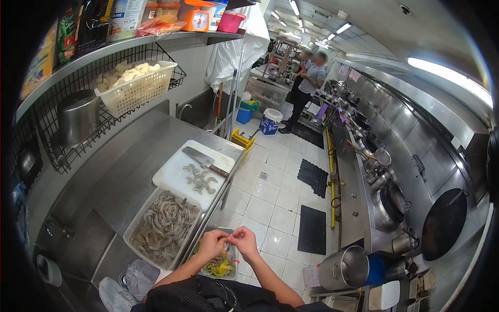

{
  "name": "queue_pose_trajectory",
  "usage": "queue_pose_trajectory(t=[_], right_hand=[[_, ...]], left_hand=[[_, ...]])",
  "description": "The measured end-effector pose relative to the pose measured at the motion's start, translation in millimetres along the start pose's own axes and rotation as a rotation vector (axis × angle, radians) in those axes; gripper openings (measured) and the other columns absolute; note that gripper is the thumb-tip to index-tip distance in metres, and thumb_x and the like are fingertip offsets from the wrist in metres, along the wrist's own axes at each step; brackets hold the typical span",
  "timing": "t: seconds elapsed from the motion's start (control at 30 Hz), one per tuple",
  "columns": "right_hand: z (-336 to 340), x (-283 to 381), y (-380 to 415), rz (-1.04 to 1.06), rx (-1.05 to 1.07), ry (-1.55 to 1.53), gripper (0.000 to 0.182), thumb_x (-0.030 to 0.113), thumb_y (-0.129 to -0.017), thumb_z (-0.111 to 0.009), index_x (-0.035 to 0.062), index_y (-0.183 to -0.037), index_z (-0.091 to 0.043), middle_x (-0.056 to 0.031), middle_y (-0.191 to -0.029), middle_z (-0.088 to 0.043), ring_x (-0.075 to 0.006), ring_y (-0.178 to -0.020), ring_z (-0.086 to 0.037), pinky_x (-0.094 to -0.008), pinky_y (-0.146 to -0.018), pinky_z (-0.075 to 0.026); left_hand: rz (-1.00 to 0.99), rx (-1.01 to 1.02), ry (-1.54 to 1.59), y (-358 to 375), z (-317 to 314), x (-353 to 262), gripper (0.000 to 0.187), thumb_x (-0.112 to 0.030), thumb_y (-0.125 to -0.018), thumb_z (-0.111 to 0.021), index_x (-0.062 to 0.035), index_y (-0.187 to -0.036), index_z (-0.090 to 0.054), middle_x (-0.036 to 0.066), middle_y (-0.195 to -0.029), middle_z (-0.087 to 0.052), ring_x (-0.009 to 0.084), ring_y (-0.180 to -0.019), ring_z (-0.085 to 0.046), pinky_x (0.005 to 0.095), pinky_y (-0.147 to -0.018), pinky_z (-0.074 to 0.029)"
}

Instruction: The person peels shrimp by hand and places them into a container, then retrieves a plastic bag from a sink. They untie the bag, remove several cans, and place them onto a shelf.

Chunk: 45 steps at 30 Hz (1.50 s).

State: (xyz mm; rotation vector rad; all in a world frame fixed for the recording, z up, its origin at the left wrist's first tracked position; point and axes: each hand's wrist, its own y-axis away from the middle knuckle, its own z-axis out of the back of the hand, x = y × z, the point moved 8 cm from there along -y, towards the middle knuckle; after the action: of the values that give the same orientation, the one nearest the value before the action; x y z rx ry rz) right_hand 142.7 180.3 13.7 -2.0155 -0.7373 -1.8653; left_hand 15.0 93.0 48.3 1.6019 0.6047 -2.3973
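Observation:
My left hand (212,244) and my right hand (244,241) meet fingertip to fingertip in front of my body. Both are closed in a pinch, and whatever small thing lies between them is too hidden to make out. Below them a plastic container (235,266) holds yellow-green scraps, partly covered by my wrists. To the left, a clear tub (131,232) is heaped with raw grey shrimp (165,226). Beyond it, several peeled shrimp (200,179) lie on a white cutting board (169,167), beside a cleaver (200,157) with a dark handle.
The steel counter (130,151) and a sink (86,242) run along my left. Above hangs a rack with a white basket (138,91) and a metal pot (78,117). Stoves with woks (444,223) line the right, near a large stockpot (351,268). Two people (312,78) stand down the aisle.

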Motion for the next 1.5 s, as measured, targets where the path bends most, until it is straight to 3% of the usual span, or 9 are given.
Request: queue_pose_trajectory(t=[0.33, 0.57, 0.77, 0.87, 0.93, 1.03, 1.13, 1.27, 1.5], right_hand=[[-3, 4, 5, 0.09, -0.016, 0.122, 0.019, -0.009, -0.082, -0.073, 0.0009, -0.093, -0.061, -0.0031, -0.085, -0.065, -0.0107, -0.078, -0.064, -0.0264, -0.07, -0.054], [2, 8, 5, 0.055, -0.086, 0.078, 0.018, -0.006, -0.084, -0.07, -0.0004, -0.1, -0.067, -0.0026, -0.087, -0.066, -0.0094, -0.077, -0.063, -0.0259, -0.07, -0.053], [4, -15, 2, 0.069, -0.093, 0.114, 0.019, -0.008, -0.084, -0.069, -0.0013, -0.102, -0.068, -0.0054, -0.091, -0.069, -0.0122, -0.081, -0.066, -0.0274, -0.072, -0.055], [8, -63, 6, -0.027, -0.111, 0.042, 0.017, -0.006, -0.085, -0.069, 0.0005, -0.1, -0.067, -0.0062, -0.09, -0.068, -0.0153, -0.081, -0.066, -0.0306, -0.073, -0.057], [17, -135, 20, -0.497, -0.24, -0.363, 0.016, -0.005, -0.085, -0.069, 0.0029, -0.099, -0.066, -0.0073, -0.088, -0.066, -0.0182, -0.079, -0.065, -0.033, -0.073, -0.057], [34, -213, 20, -0.688, -0.444, -0.385, 0.018, -0.003, -0.085, -0.068, 0.005, -0.1, -0.063, -0.0073, -0.087, -0.064, -0.0207, -0.076, -0.064, -0.0336, -0.073, -0.058], [8, -174, -17, -0.592, -0.409, -0.421, 0.026, -0.007, -0.086, -0.064, 0.0019, -0.111, -0.063, -0.0098, -0.098, -0.064, -0.0227, -0.086, -0.066, -0.0358, -0.08, -0.059], [-45, -20, -95, -0.007, -0.103, -0.599, 0.052, -0.008, -0.092, -0.06, -0.0035, -0.142, -0.047, -0.0181, -0.135, -0.057, -0.0275, -0.115, -0.065, -0.0381, -0.098, -0.056], [-42, 61, -74, 0.164, -0.051, -0.397, 0.052, 0.0, -0.097, -0.061, -0.0013, -0.146, -0.044, -0.0167, -0.135, -0.061, -0.0233, -0.112, -0.067, -0.0327, -0.093, -0.057]], left_hand=[[0.494, -0.068, 0.393, 0, -11, 77, 0.008, -0.004, -0.091, -0.07, 0.0019, -0.09, -0.075, 0.004, -0.078, -0.07, 0.0093, -0.068, -0.062, 0.0278, -0.063, -0.05], [0.048, 0.003, -0.314, -5, 6, 44, 0.027, 0.001, -0.079, -0.063, -0.0007, -0.102, -0.077, 0.021, -0.099, -0.073, 0.0389, -0.091, -0.07, 0.045, -0.085, -0.056], [0.018, -0.329, -0.398, -3, 87, 36, 0.029, 0.001, -0.081, -0.059, -0.0009, -0.106, -0.075, 0.02, -0.1, -0.072, 0.04, -0.096, -0.067, 0.0466, -0.09, -0.053], [0.094, -0.466, -0.634, 18, 169, 39, 0.025, -0.003, -0.082, -0.064, -0.0025, -0.104, -0.074, 0.017, -0.104, -0.069, 0.0374, -0.106, -0.063, 0.0439, -0.092, -0.051], [0.359, -0.3, -0.936, 39, 204, 80, 0.028, -0.008, -0.08, -0.069, -0.0027, -0.107, -0.073, 0.015, -0.109, -0.067, 0.0366, -0.113, -0.06, 0.0463, -0.095, -0.049], [0.517, -0.126, -1.127, 75, 216, 120, 0.031, -0.014, -0.078, -0.072, -0.0035, -0.107, -0.074, 0.014, -0.109, -0.068, 0.0359, -0.112, -0.059, 0.0516, -0.095, -0.048], [0.492, -0.077, -1.123, 86, 211, 138, 0.027, -0.015, -0.077, -0.073, -0.0048, -0.102, -0.075, 0.014, -0.11, -0.068, 0.0344, -0.111, -0.06, 0.0531, -0.096, -0.047], [0.508, -0.077, -1.131, 77, 216, 129, 0.018, -0.011, -0.076, -0.071, -0.0049, -0.092, -0.077, 0.014, -0.108, -0.07, 0.0345, -0.111, -0.061, 0.0493, -0.098, -0.044], [0.527, 0.074, -1.093, 71, 218, 142, 0.019, -0.016, -0.077, -0.068, -0.0055, -0.089, -0.077, 0.014, -0.104, -0.071, 0.0348, -0.108, -0.063, 0.049, -0.098, -0.044]])
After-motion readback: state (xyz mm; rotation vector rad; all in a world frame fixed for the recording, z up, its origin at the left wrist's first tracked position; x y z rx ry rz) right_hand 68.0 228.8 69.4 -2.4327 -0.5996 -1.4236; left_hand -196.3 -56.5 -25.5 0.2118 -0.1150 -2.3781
